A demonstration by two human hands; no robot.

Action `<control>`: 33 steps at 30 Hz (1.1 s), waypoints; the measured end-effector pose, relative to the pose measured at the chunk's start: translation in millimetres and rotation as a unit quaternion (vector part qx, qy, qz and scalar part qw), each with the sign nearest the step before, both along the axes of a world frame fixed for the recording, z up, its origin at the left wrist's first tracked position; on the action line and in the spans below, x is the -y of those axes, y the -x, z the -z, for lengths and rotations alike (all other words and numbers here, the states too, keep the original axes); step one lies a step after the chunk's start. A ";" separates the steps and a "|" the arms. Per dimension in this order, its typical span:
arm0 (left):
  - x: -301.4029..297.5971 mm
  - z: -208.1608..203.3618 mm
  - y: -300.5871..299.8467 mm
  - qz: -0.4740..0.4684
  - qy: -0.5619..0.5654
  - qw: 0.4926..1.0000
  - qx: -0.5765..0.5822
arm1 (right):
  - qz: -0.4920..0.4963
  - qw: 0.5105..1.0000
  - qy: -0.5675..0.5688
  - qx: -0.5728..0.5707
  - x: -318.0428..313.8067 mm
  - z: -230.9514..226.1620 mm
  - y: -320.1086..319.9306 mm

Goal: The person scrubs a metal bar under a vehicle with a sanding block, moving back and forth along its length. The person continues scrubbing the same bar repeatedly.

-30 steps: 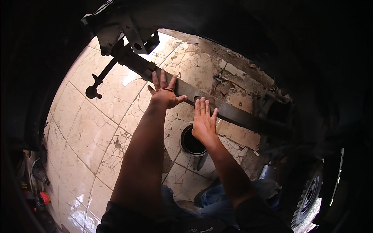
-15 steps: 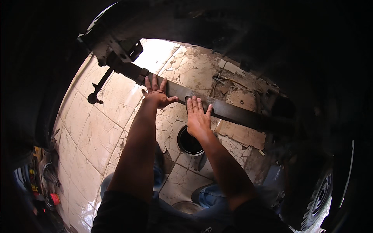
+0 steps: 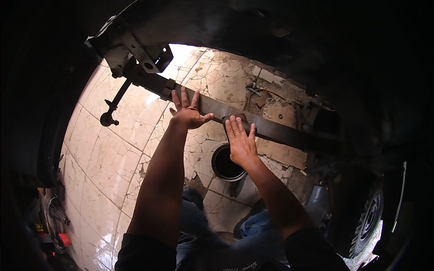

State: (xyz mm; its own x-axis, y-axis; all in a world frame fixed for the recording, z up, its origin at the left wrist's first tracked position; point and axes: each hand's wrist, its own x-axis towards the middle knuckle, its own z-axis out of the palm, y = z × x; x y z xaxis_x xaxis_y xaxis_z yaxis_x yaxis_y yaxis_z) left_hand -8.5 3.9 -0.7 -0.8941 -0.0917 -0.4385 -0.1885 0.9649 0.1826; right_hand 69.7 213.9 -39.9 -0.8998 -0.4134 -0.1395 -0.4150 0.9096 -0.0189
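A long flat metal bar point(image 3: 278, 132) runs across in front of me, sloping down to the right under a dark vehicle body. My left hand point(image 3: 189, 116) lies on the bar with its fingers spread. It holds nothing. My right hand point(image 3: 242, 143) presses a dark flat pad point(image 3: 237, 118), possibly sandpaper, against the bar. Its fingers lie over the pad, and its thumb is hidden. Left of the hands, the bar carries a dark clamp point(image 3: 168, 88). Beyond it hangs a rod with a ball joint point(image 3: 107, 118).
A round dark pan point(image 3: 223, 163) stands on the cracked tile floor point(image 3: 108, 149) below my hands. Cardboard point(image 3: 282, 153) and broken tile lie right of it. A wheel point(image 3: 370, 221) is at the lower right. Tools and a red object point(image 3: 65, 240) lie at the lower left.
My right hand has slid a little to the right along the bar with the dark pad. My left hand stays near the clamp. The whole view has shifted slightly.
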 end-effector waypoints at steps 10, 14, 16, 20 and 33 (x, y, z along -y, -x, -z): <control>3.4 -2.0 -12.0 0.015 -0.015 0.999 -0.048 | -0.066 0.997 -0.028 -0.012 -18.4 -4.5 2.1; -3.2 -1.3 -12.5 0.004 -0.019 0.999 -0.048 | -0.069 0.997 -0.030 -0.020 -8.5 -8.2 11.3; -3.6 2.8 -12.6 -0.001 -0.029 0.998 -0.055 | -0.069 0.997 -0.007 -0.015 1.0 -10.6 19.8; 5.0 14.8 -11.8 0.012 -0.032 0.997 -0.063 | -0.126 0.992 0.000 0.019 -6.9 -23.6 27.7; 5.0 7.7 -7.1 -0.010 -0.078 0.996 -0.037 | -0.182 0.983 -0.008 0.016 -9.2 -24.4 59.4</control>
State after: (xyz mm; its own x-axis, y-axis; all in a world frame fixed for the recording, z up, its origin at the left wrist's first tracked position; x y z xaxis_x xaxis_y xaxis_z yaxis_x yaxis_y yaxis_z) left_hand -1.4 -1.0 -8.4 -0.9229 -0.0457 -0.3823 -0.1880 0.9200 0.3440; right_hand 10.3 223.1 -15.5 -0.6871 -0.7054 -0.1743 -0.7131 0.7006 -0.0245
